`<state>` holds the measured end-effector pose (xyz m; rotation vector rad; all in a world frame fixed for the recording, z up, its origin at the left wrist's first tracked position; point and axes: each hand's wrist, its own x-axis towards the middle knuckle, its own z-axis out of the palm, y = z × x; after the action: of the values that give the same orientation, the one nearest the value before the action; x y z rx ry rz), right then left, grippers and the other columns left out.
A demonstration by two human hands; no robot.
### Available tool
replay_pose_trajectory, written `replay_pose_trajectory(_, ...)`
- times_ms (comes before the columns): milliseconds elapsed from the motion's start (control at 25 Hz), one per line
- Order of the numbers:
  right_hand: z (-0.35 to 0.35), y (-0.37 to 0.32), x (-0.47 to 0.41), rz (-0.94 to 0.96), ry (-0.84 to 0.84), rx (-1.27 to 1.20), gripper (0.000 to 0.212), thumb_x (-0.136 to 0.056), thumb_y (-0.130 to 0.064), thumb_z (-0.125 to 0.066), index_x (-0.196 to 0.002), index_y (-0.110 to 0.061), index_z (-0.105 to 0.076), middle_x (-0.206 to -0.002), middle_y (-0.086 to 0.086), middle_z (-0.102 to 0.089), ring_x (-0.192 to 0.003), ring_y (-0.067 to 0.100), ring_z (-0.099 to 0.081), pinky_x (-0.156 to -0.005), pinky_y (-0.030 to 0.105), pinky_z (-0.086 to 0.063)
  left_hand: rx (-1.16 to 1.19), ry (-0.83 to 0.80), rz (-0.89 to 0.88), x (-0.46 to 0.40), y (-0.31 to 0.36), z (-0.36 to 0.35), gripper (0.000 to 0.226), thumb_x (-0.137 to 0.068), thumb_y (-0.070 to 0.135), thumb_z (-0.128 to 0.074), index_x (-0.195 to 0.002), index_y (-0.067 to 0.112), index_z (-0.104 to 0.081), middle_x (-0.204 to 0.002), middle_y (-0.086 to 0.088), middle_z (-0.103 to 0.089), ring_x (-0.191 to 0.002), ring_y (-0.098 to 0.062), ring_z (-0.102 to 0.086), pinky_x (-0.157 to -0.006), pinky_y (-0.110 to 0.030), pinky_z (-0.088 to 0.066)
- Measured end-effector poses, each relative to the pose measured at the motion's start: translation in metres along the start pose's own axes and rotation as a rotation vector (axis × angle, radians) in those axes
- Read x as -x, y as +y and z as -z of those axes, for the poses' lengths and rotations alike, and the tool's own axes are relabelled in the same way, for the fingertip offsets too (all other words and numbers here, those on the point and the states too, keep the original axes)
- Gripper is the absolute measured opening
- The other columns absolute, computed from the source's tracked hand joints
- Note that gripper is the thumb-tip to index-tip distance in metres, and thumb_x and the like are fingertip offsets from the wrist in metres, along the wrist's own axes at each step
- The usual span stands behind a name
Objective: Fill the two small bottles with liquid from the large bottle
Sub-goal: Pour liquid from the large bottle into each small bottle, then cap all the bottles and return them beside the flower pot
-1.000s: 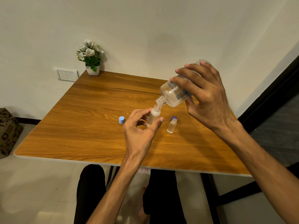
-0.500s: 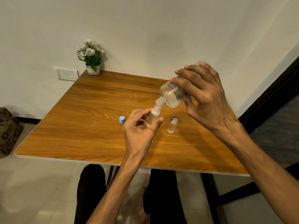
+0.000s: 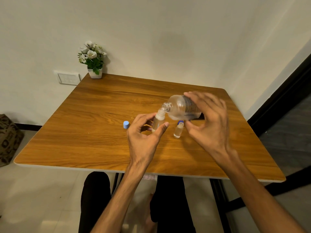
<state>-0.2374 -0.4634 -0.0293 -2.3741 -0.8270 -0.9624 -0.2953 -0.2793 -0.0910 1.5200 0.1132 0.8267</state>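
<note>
Clear plastic large bottle [image 3: 182, 107], light and slippery, tips in right hand [image 3: 207, 121]; left hand [image 3: 144, 133] fingers pinch small bottle [image 3: 158, 121].

Bare forearms, black trousers [image 3: 96, 190], bare feet.

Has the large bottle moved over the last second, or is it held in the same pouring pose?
Yes. The large bottle has tipped back toward level, its neck lifting off the small bottle that stands beside the blue cap.

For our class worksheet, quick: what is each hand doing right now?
Left hand: fingers grip the small bottle.
Right hand: fingers grip the tilted large bottle.
</note>
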Motion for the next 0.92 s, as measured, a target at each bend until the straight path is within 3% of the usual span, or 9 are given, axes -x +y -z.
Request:
replay_pose_trajectory(200,-0.021,-0.007,0.031,-0.257,0.008,-0.189,0.086,-0.065,-0.017,-0.095,-0.144,-0.024,-0.061,-0.134,-0.01,-0.066,-0.126,0.012,-0.059,-0.101,0.042,-0.054,-0.059,-0.002,0.013,0.0,-0.011,0.003,0.034,-0.075,0.018,-0.093,-0.105,0.014,-0.08,-0.101,0.001,-0.076,-0.093,-0.01,-0.07,-0.08,-0.028,-0.058)
replay_pose_trajectory(280,-0.025,-0.009,0.04,-0.356,-0.009,-0.275,0.085,-0.065,-0.019,-0.097,-0.142,-0.027,-0.061,-0.13,-0.018,-0.063,-0.12,0.008,-0.059,-0.096,0.036,-0.058,-0.106,-0.004,0.04,-0.001,-0.02,0.004,0.033,-0.074,0.019,-0.094,-0.103,0.017,-0.08,-0.099,0.004,-0.076,-0.093,-0.014,-0.072,-0.083,-0.032,-0.059)
replay_pose_trajectory(480,-0.036,0.005,0.058,-0.604,0.011,-0.448,0.084,-0.066,-0.022,-0.1,-0.14,-0.024,-0.061,-0.13,-0.016,-0.067,-0.115,0.003,-0.063,-0.088,0.008,-0.05,-0.288,-0.018,0.165,-0.011,-0.046,0.015,0.035,-0.072,0.021,-0.095,-0.103,0.022,-0.08,-0.095,0.012,-0.076,-0.092,-0.011,-0.074,-0.085,-0.033,-0.061)
replay_pose_trajectory(560,-0.037,0.018,0.064,-0.695,0.031,-0.477,0.084,-0.066,-0.019,-0.1,-0.14,-0.02,-0.06,-0.129,-0.013,-0.067,-0.115,0.004,-0.063,-0.084,0.005,-0.048,-0.369,-0.034,0.213,-0.016,-0.055,0.024,0.037,-0.073,0.021,-0.094,-0.106,0.019,-0.08,-0.096,0.013,-0.075,-0.093,-0.012,-0.074,-0.081,-0.027,-0.059)
replay_pose_trajectory(680,-0.036,0.034,0.072,-0.776,0.061,-0.52,0.076,-0.066,-0.013,-0.099,-0.132,-0.02,-0.061,-0.114,-0.026,-0.063,-0.103,-0.012,-0.063,-0.079,0.002,-0.049,-0.46,-0.059,0.255,-0.021,-0.066,0.032,0.04,-0.075,0.022,-0.091,-0.112,0.014,-0.079,-0.101,0.009,-0.074,-0.096,-0.014,-0.073,-0.076,-0.017,-0.051)
replay_pose_trajectory(760,-0.036,0.041,0.075,-0.806,0.07,-0.54,0.072,-0.066,-0.01,-0.098,-0.126,-0.025,-0.06,-0.11,-0.03,-0.061,-0.098,-0.02,-0.061,-0.079,0.0,-0.049,-0.497,-0.072,0.267,-0.022,-0.073,0.034,0.041,-0.076,0.024,-0.09,-0.114,0.013,-0.078,-0.104,0.003,-0.078,-0.094,-0.015,-0.073,-0.079,-0.022,-0.054)
replay_pose_trajectory(920,-0.039,0.051,0.079,-0.827,0.073,-0.55,0.077,-0.065,-0.013,-0.099,-0.13,-0.026,-0.059,-0.115,-0.02,-0.064,-0.106,-0.007,-0.062,-0.083,0.006,-0.052,-0.535,-0.074,0.251,-0.021,-0.079,0.034,0.042,-0.076,0.026,-0.09,-0.115,0.014,-0.078,-0.099,-0.001,-0.079,-0.089,-0.018,-0.074,-0.08,-0.03,-0.059)
